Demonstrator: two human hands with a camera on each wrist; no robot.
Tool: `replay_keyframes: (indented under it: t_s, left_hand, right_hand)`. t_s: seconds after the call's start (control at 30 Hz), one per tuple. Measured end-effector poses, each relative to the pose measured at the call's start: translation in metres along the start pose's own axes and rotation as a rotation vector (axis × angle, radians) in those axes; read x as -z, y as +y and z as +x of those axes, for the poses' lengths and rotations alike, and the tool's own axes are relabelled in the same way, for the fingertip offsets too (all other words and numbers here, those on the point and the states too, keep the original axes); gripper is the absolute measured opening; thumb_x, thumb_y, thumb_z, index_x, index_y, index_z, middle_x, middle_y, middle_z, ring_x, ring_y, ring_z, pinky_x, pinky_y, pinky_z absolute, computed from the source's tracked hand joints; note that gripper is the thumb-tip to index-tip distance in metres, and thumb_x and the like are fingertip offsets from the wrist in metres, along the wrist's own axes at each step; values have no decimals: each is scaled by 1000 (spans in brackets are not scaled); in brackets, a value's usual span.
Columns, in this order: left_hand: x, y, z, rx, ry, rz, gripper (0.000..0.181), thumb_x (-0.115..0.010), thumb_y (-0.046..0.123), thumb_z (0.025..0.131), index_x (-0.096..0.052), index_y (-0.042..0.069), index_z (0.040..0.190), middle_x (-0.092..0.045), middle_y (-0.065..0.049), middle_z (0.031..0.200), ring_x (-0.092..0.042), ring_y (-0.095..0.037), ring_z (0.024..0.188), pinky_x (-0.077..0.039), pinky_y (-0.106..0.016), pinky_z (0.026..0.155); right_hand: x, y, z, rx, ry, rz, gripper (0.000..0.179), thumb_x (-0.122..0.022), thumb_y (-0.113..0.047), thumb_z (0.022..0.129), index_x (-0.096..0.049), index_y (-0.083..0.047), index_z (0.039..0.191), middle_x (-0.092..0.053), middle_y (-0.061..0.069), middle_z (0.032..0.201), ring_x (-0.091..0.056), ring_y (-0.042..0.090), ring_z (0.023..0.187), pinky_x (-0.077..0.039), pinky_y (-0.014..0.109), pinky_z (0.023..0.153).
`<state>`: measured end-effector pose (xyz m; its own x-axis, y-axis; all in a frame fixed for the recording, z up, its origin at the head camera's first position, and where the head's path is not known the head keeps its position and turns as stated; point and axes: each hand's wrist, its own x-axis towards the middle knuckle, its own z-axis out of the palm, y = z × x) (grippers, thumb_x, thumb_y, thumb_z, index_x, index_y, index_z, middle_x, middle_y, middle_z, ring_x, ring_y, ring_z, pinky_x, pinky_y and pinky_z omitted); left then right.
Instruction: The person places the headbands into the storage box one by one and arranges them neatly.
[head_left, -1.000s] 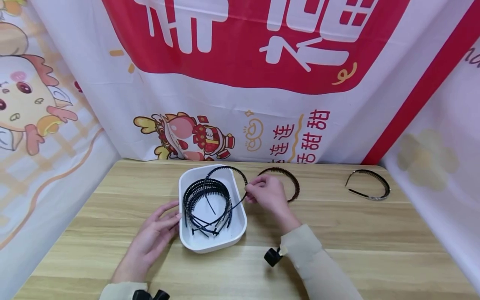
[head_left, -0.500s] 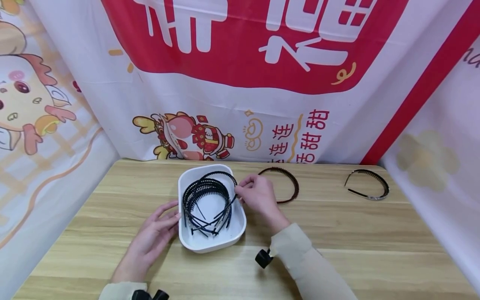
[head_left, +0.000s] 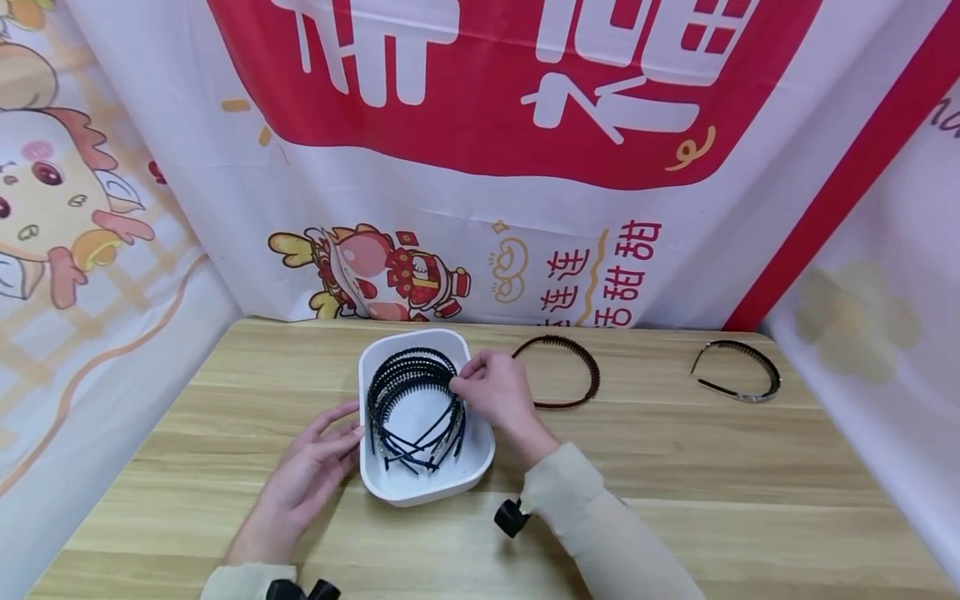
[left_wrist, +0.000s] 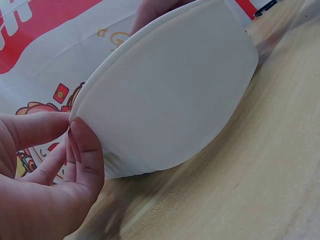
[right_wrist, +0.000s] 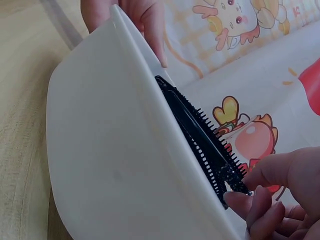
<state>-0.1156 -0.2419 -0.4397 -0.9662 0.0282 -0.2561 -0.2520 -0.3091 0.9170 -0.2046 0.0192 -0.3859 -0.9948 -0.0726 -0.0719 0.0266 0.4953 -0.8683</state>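
A white plastic bin (head_left: 480, 479) stands on the table, with several black toothed headbands (head_left: 375, 400) piled inside it. At its left side my left hand (head_left: 318, 458) pinches the rim; in the left wrist view the fingertips (left_wrist: 82, 130) meet right at that edge. My right hand (head_left: 497, 398) is over the bin's right rim, thumb and fingers pinching a black headband at the top right of the pile. Small shiny specks show on the held headband (right_wrist: 227, 175) in the right wrist view, where its toothed edge rises above the rim.
A dark reddish-brown toothed headband (head_left: 595, 375) lies on the wooden table (head_left: 712, 517) just right of my right hand. Farther right lies a black headband with a silvery part (head_left: 775, 379). Printed cloth (head_left: 465, 192) hangs behind the table and along both sides.
My right hand has moved left over the bin, bringing the held headband down from above the rim onto the pile. My left hand has stayed at the bin's left side.
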Motion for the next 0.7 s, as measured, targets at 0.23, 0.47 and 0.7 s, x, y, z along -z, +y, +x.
replay_keyframes:
  t_s: [0.23,0.47,0.7]
  left_hand:
    - [-1,0,0,0,4,-5,38,-58,0,105,-62,27,132,-74,7,121,-69,-7,112,-57,-25,100]
    - [-1,0,0,-5,-7,-3,38,-58,0,105,-60,26,134,-74,8,122,-69,-7,113,-57,-25,101]
    - [-1,0,1,1,3,-3,38,-58,1,106,-61,27,133,-74,9,120,-68,-6,112,-57,-25,100]
  right_hand:
    - [-3,-1,1,42,8,-90,12,-85,-15,85,-74,-11,88,-72,1,77,-63,14,69,-52,25,59]
    - [-5,-3,1,27,14,-120,11,-84,-17,85,-74,-12,86,-70,0,74,-62,14,67,-50,25,57]
    - [-6,-4,0,19,30,-121,11,-83,-17,86,-74,-12,87,-71,0,75,-63,14,67,-51,25,58]
